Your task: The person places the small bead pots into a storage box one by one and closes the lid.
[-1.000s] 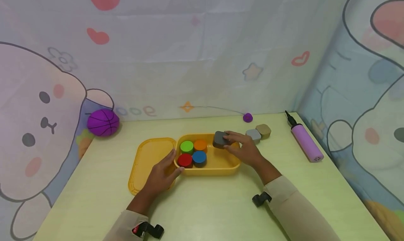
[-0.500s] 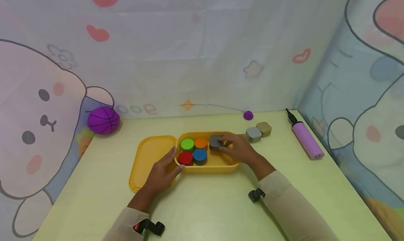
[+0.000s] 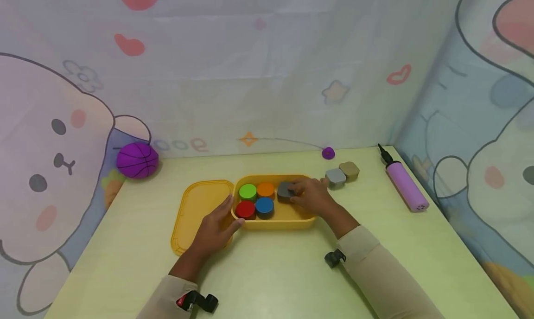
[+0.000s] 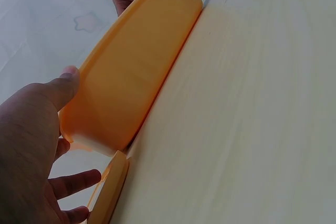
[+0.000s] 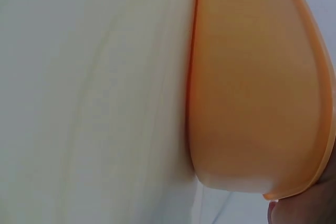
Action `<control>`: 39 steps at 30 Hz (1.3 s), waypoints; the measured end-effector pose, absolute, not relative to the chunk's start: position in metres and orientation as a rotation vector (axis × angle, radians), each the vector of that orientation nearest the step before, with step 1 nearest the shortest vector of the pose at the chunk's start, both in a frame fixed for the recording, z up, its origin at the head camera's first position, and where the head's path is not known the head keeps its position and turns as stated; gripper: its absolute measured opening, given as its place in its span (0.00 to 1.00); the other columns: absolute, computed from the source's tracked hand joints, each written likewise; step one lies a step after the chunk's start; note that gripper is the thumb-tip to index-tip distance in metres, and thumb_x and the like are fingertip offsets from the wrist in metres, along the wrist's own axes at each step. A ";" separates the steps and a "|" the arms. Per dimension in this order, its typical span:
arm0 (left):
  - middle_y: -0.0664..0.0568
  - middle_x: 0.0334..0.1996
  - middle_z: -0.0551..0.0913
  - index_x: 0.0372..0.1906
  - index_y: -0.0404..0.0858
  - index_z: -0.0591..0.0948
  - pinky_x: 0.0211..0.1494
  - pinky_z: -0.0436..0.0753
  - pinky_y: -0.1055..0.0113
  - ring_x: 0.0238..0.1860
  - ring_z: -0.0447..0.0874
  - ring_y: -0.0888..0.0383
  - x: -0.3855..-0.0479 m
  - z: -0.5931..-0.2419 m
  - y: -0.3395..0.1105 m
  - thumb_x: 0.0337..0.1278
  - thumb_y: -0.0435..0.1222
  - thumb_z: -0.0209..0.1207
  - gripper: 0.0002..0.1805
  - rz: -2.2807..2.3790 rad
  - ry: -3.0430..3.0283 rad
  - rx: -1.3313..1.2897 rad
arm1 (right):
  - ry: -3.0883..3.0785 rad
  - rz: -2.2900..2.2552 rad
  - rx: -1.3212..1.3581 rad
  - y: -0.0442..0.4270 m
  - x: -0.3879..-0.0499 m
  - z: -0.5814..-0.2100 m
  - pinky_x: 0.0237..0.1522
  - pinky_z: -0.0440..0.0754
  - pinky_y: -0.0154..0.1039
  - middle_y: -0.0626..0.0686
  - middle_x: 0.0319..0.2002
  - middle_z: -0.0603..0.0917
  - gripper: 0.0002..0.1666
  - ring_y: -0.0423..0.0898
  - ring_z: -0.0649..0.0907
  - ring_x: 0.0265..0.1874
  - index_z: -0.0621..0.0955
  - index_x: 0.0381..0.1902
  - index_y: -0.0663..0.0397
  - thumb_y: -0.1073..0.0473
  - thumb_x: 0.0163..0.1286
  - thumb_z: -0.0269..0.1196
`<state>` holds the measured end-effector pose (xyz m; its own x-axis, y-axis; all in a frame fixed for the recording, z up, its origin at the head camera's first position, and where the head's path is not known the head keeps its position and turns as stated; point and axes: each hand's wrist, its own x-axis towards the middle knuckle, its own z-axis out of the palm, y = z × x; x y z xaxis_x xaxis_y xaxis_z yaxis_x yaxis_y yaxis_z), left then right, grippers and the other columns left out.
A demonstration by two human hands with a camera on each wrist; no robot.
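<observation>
A yellow box [image 3: 275,224] stands on the table with its hollow side up. Inside, at its left end, sit green [image 3: 248,192], orange [image 3: 265,190], red [image 3: 245,209] and blue [image 3: 264,207] round-topped pieces. My left hand [image 3: 213,228] rests against the box's left end, thumb at the front corner and fingers fairly straight. My right hand [image 3: 315,197] reaches over the right part and pinches a dark grey rounded block [image 3: 285,192] inside the box. Its fingers cover that block's right side. In the right wrist view, the box's wall [image 5: 257,87] hides most of the hand.
A yellow lid [image 3: 195,203] lies left of the box, partly under my left hand. Behind my right hand are a light grey block [image 3: 335,178] and a tan block [image 3: 349,170]. A purple ball [image 3: 137,160] sits back left; a pink hand pump [image 3: 406,186] lies at right.
My right hand has lowered the dark grey block into the box, shifting it slightly left, and still pinches it. My left hand has stayed at the box's left end.
</observation>
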<state>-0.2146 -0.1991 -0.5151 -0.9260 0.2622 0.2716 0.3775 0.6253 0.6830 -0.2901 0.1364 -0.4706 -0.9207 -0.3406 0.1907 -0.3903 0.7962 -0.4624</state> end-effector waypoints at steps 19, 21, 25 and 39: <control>0.47 0.86 0.64 0.85 0.37 0.63 0.87 0.65 0.44 0.86 0.62 0.45 -0.215 -0.515 -0.200 0.75 0.49 0.68 0.45 -1.168 -2.683 -0.536 | -2.908 0.589 0.481 0.126 -0.294 -0.469 0.57 0.63 0.61 0.49 0.40 0.96 0.17 0.55 0.89 0.46 0.94 0.56 0.45 0.49 0.72 0.77; 0.47 0.86 0.64 0.85 0.36 0.63 0.86 0.65 0.45 0.86 0.63 0.45 -0.215 -0.515 -0.200 0.75 0.49 0.68 0.45 -1.168 -2.677 -0.542 | -2.909 0.600 0.484 0.126 -0.294 -0.469 0.57 0.63 0.62 0.48 0.40 0.95 0.17 0.54 0.89 0.45 0.94 0.56 0.45 0.49 0.72 0.76; 0.47 0.86 0.64 0.85 0.36 0.63 0.86 0.65 0.45 0.86 0.63 0.45 -0.216 -0.515 -0.200 0.75 0.48 0.68 0.44 -1.161 -2.668 -0.549 | -2.903 0.656 0.490 0.128 -0.294 -0.471 0.59 0.62 0.64 0.50 0.46 0.96 0.18 0.53 0.90 0.46 0.93 0.58 0.45 0.50 0.73 0.75; 0.48 0.86 0.63 0.86 0.37 0.63 0.86 0.65 0.45 0.86 0.62 0.45 -0.215 -0.516 -0.200 0.76 0.49 0.67 0.44 -1.179 -2.675 -0.548 | -2.751 0.946 0.463 0.139 -0.292 -0.473 0.68 0.57 0.72 0.56 0.53 0.94 0.17 0.60 0.88 0.59 0.92 0.54 0.54 0.51 0.75 0.73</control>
